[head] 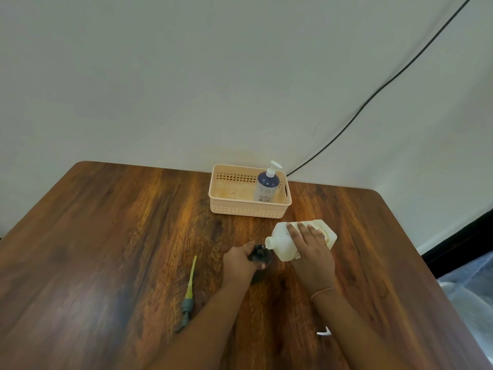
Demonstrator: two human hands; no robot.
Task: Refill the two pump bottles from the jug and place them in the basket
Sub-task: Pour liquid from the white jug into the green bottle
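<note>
On the table [106,236], the basket [249,209] already holds one pump bottle [266,186]. My right hand [310,249] wraps the tipped jug [282,240]; it looks smooth and probably heavy, so I hold its broad body. My left hand [238,263] closes round the small dark bottle [260,256], light and easily toppled. Its pump [188,295] lies beside.

Both forearms are bare, with no sleeves in view. A thin bracelet [322,292] circles the right wrist. The hands wear no rings or gloves.
</note>
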